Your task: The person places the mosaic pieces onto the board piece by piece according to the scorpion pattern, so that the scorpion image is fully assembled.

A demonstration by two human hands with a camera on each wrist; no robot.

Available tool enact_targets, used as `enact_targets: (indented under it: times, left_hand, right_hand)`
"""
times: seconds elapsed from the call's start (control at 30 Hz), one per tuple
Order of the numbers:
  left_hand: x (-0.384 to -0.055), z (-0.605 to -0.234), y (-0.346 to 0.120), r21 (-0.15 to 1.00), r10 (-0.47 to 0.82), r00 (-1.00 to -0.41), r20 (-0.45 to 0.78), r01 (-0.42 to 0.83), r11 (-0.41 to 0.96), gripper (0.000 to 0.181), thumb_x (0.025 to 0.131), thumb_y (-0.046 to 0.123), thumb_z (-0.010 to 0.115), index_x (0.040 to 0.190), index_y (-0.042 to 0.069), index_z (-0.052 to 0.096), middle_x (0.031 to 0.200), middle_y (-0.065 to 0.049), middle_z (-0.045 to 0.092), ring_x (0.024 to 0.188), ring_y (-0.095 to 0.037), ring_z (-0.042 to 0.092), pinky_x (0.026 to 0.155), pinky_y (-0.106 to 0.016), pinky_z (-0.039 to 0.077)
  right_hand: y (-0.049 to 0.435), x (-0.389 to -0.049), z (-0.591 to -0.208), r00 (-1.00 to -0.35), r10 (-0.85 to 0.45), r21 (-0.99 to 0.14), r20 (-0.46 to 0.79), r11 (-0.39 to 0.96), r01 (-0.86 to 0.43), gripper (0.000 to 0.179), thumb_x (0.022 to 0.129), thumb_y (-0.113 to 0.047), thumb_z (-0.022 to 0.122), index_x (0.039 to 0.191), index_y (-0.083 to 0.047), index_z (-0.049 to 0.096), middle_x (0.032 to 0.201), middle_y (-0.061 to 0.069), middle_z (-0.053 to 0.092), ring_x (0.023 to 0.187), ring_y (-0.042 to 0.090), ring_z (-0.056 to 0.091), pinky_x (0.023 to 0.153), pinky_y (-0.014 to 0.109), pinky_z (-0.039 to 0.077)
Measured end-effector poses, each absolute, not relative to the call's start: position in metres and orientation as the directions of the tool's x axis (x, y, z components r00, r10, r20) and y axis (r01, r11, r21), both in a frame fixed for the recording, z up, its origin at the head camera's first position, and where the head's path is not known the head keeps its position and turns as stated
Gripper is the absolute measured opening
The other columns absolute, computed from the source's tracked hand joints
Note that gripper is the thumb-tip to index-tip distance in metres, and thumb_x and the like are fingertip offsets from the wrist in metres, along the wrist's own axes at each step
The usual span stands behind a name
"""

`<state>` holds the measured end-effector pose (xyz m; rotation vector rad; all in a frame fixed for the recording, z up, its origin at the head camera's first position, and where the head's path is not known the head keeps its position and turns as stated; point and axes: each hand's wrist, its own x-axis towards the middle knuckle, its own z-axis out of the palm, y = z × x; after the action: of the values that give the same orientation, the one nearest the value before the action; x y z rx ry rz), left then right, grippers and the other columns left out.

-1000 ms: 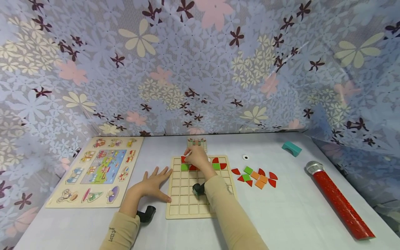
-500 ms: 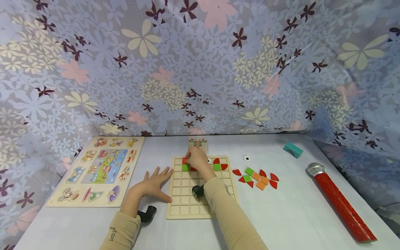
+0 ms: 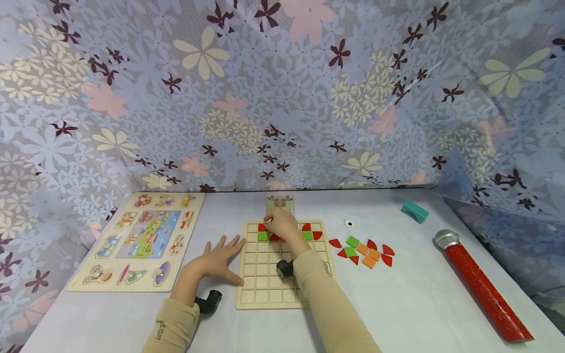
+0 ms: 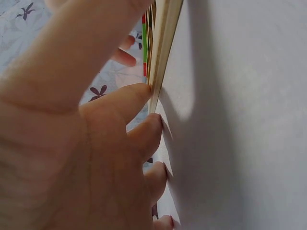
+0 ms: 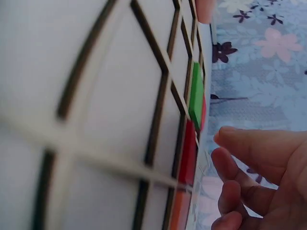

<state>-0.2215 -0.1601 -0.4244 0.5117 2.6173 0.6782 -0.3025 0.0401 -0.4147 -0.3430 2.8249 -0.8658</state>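
In the head view my right hand is over the top rows of a wooden grid board. Its thumb and fingers are apart with nothing between them in the right wrist view, a small gap off the board. Beside these fingers lie a red piece and a green square in the grid; the hand hides some neighbouring cells. Farther right in the grid are another green square and a red quarter-circle. My left hand lies spread on the table, thumb and index fingertip at the board's left edge.
A small pattern card lies behind the board. Loose red, green and orange pieces are to the right, with an eye piece, a teal arch block and a red toy microphone. A picture puzzle lies left.
My right hand has drawn off the red piece at the upper left of the grid, shifting slightly right. The left hand stays at the board's edge.
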Motion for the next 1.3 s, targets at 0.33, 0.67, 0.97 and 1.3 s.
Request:
enact_targets:
  times: [0.33,0.67,0.97,1.3]
  left_hand:
    - [-0.223,-0.425,-0.161,0.52,0.44,-0.857,-0.267,0.257,0.815,0.108,0.061,0.041,0.083,0.147,0.008,0.024,0.153,-0.015,0.015,0.139,-0.043,-0.001,0.102,-0.067,-0.008]
    - [-0.222,-0.423,-0.161,0.527,0.436,-0.859,-0.268,0.248,0.813,0.108,0.061,0.04,0.083,0.146,0.008,0.025,0.153,-0.016,0.015,0.139,-0.043,-0.001,0.103,-0.067,-0.007]
    - [-0.223,-0.424,-0.162,0.529,0.441,-0.856,-0.268,0.252,0.81,0.108,0.062,0.041,0.082,0.147,0.008,0.024,0.153,-0.014,0.014,0.139,-0.043,-0.001,0.103,-0.067,-0.008]
    - [-0.222,-0.425,-0.163,0.533,0.435,-0.859,-0.271,0.243,0.811,0.108,0.061,0.041,0.083,0.147,0.008,0.024,0.153,-0.014,0.015,0.139,-0.043,-0.001,0.103,-0.067,-0.008]
  right_hand:
    - [0.077,-0.296,-0.415,-0.962,-0.259,-0.817,-0.091,0.571,-0.077,0.023,0.086,-0.01,0.063,0.108,-0.007,0.068,0.093,0.007,0.062,0.077,0.018,0.056,0.067,0.029,0.047]
    - [0.121,-0.287,-0.411,-0.966,-0.242,-0.875,-0.089,0.482,-0.04,0.024,0.088,-0.01,0.061,0.11,-0.003,0.066,0.095,0.011,0.061,0.084,0.025,0.059,0.075,0.037,0.05]
    - [0.161,-0.279,-0.409,-0.972,-0.201,-0.887,-0.122,0.462,0.016,0.027,0.089,-0.01,0.059,0.113,0.0,0.063,0.105,0.016,0.059,0.089,0.028,0.055,0.076,0.04,0.048]
    - [0.191,-0.272,-0.413,-0.967,-0.182,-0.869,-0.176,0.491,0.066,0.031,0.087,-0.007,0.059,0.116,0.003,0.059,0.105,0.017,0.058,0.089,0.026,0.054,0.074,0.036,0.046]
